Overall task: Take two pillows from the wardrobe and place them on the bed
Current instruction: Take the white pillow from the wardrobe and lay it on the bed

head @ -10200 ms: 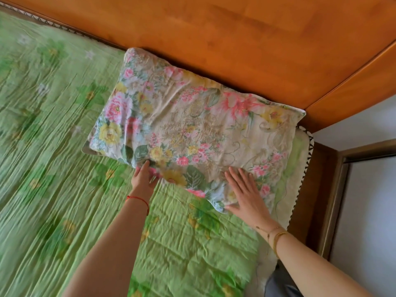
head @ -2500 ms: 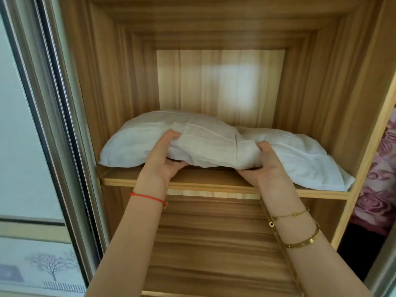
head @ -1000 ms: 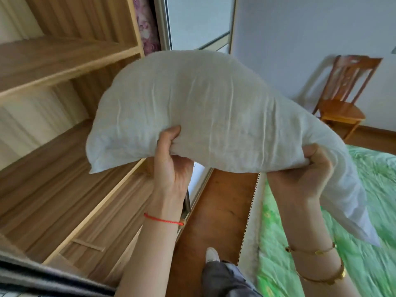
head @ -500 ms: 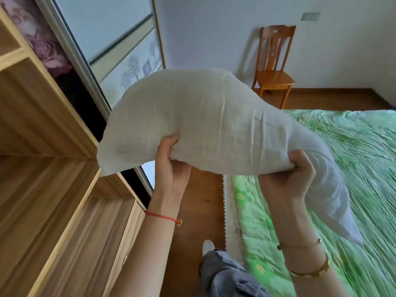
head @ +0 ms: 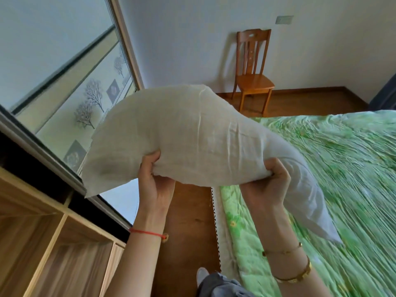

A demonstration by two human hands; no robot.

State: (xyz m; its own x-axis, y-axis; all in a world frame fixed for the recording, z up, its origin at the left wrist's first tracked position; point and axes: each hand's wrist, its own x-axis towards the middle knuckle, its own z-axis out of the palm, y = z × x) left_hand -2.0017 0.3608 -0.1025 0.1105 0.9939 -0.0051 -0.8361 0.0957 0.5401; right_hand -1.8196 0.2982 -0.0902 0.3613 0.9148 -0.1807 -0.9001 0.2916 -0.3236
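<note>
Pillow: plain white, soft fabric pillow (head: 192, 136), held in the air above the wooden floor (head: 188, 232), its ends drooping.
Left hand: left hand (head: 153, 185) grips the pillow's lower edge.
Right hand: right hand (head: 265, 185) grips the same edge, nearer the bed.
Bed: bed with green floral quilt (head: 342, 179), right of pillow.
Wardrobe: light wooden wardrobe (head: 53, 243), lower left.
Chair: brown wooden chair (head: 252, 69) against the far wall.

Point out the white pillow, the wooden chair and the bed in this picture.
white pillow (head: 192, 133): head view, middle of its upper face.
wooden chair (head: 254, 82): head view, on its seat.
bed (head: 353, 163): head view, bare part of its green cover.
</note>
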